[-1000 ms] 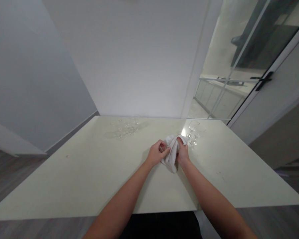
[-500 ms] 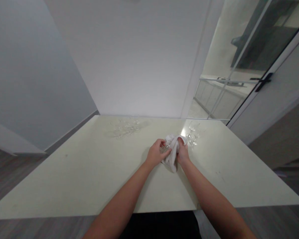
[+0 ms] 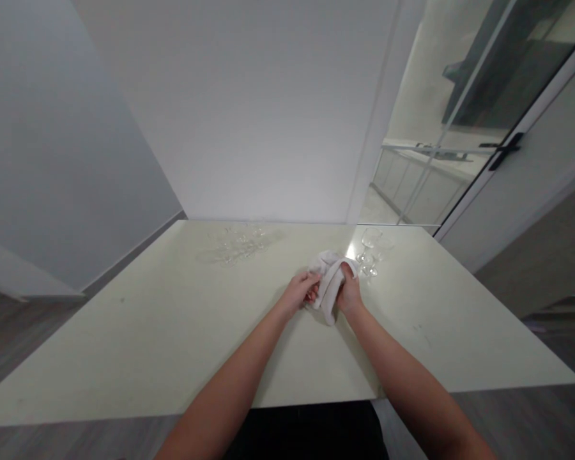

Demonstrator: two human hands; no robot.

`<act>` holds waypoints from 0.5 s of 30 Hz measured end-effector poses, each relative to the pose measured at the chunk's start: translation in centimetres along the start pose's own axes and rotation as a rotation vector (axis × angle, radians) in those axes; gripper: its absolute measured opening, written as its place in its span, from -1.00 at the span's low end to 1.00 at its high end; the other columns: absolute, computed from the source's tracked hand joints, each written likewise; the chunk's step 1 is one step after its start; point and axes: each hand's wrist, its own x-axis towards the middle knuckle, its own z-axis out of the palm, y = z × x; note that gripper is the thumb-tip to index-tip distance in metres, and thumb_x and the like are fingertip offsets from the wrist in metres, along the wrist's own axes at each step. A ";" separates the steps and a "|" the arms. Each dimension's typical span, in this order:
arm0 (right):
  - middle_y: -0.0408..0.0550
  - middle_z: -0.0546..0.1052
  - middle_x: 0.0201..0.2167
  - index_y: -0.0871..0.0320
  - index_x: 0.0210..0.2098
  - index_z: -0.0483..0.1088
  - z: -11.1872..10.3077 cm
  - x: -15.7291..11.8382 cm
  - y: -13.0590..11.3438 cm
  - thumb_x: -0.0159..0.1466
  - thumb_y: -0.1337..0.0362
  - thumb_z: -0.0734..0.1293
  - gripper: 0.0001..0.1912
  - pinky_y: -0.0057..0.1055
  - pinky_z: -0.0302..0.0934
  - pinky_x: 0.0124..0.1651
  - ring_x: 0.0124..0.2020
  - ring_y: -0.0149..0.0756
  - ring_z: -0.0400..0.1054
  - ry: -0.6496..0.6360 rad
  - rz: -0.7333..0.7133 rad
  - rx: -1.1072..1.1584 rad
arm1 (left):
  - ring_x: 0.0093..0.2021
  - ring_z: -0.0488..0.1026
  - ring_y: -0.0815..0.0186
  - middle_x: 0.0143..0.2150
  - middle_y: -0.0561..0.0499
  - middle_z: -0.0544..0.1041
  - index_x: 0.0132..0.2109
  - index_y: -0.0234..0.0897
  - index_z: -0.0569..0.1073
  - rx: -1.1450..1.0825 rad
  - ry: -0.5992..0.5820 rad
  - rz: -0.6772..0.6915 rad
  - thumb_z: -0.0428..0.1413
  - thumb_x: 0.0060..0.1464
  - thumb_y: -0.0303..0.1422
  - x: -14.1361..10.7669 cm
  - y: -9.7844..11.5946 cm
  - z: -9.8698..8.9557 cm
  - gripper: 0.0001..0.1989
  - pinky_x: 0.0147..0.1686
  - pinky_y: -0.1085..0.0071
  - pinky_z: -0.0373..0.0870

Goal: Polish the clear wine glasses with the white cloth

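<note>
A crumpled white cloth (image 3: 329,284) is held up between my two hands, just above the table. My left hand (image 3: 301,292) is closed at the cloth's left edge, its fingers bent and pinching the fabric. On the other side my right hand (image 3: 349,291) grips the cloth, thumb on top and fingers tucked behind the folds. Whatever the cloth wraps is hidden from this view. Just beyond my right hand stand clear stemmed glasses (image 3: 370,252), their outlines faint against the pale surface.
The pale glossy table (image 3: 172,345) spans the space before me. Several clear glasses (image 3: 239,243) are grouped at its back left. A white wall (image 3: 268,128) rises behind the far edge. At the right is a glass-paned door with a black handle (image 3: 506,152).
My left hand has shifted from a clear glass piece at the cloth's left side onto the fabric's edge. The cloth now covers that piece. My right hand keeps its grip.
</note>
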 end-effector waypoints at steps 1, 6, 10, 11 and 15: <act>-0.21 0.50 -0.46 0.12 -0.27 0.32 0.1 0.1 -0.1 0.05 0.07 0.39 -0.66 -0.41 0.34 -0.35 -0.46 -0.37 0.39 0.040 0.009 0.020 | -0.61 0.26 0.49 -0.55 0.13 0.33 -0.38 -0.28 0.31 0.085 0.056 0.102 0.16 -0.10 -0.09 -0.1 -0.1 0.1 -0.66 -0.58 0.53 0.16; -0.17 0.52 -0.43 0.14 -0.33 0.36 0.4 0.3 -0.3 -0.05 0.21 0.48 -0.67 -0.45 0.34 -0.35 -0.45 -0.38 0.41 0.122 -0.021 0.043 | -0.51 0.29 0.46 -0.52 0.14 0.36 -0.33 -0.26 0.34 0.329 0.067 0.333 0.20 -0.13 -0.21 -0.2 -0.7 0.7 -0.73 -0.48 0.53 0.20; -0.17 0.50 -0.51 0.15 -0.33 0.33 0.6 -0.5 -0.8 -0.06 0.21 0.48 -0.65 -0.43 0.34 -0.42 -0.51 -0.36 0.39 -0.031 0.060 0.034 | -0.64 0.25 0.48 -0.62 0.16 0.31 -0.41 -0.27 0.25 0.040 -0.107 0.029 0.15 -0.09 -0.21 -0.1 -0.7 0.6 -0.74 -0.60 0.54 0.13; -0.18 0.49 -0.54 0.15 -0.35 0.33 0.6 -0.8 -1.0 -0.06 0.19 0.47 -0.66 -0.41 0.33 -0.44 -0.53 -0.35 0.38 -0.092 0.099 0.031 | -0.64 0.25 0.48 -0.62 0.15 0.31 -0.42 -0.27 0.26 -0.033 -0.154 -0.034 0.16 -0.09 -0.21 -0.1 -0.6 0.4 -0.73 -0.61 0.54 0.12; -0.20 0.44 -0.61 0.14 -0.38 0.31 0.2 -0.9 -1.0 -0.03 0.13 0.44 -0.68 -0.36 0.32 -0.49 -0.58 -0.31 0.36 -0.241 0.126 -0.041 | -0.62 0.31 0.46 -0.61 0.09 0.37 -0.44 -0.32 0.32 -0.127 -0.265 -0.112 0.18 -0.11 -0.19 -0.2 -0.4 -0.1 -0.72 -0.57 0.52 0.21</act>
